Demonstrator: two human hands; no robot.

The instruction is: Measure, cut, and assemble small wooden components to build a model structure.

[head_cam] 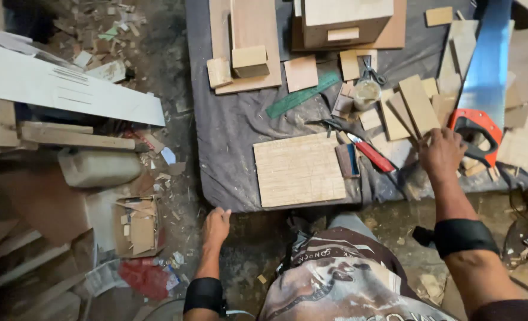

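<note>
- Grey cloth [228, 128] covered the low work surface, seen from above by the head camera; wood offcuts lay scattered over it.
- The right hand [440, 151] reached out over the right part of the cloth, fingers curled down onto a small pile of plywood pieces [415, 107]. Whether it pinched one piece or only pressed on the pile could not be told, since the back of the hand hid the fingertips.
- A handsaw [484, 77] with a blue blade and an orange-and-black handle lay just beside the right hand, on its far right side.
- The left hand [216, 226] hung below the near edge of the cloth, fingers loosely together and holding nothing; its fingertips were near the cloth's edge, though contact could not be told.
- A square plywood board [298, 169] lay flat near the front edge of the cloth, between the two hands.
- A red-handled tool [371, 156] lay at a slant just right of the board, near the right hand.
- A green ruler [302, 95] lay diagonally behind the board; a small pair of scissors [371, 71] rested further back.
- A cardboard box of scraps [138, 226] stood on the littered floor, left of the left hand.
</note>
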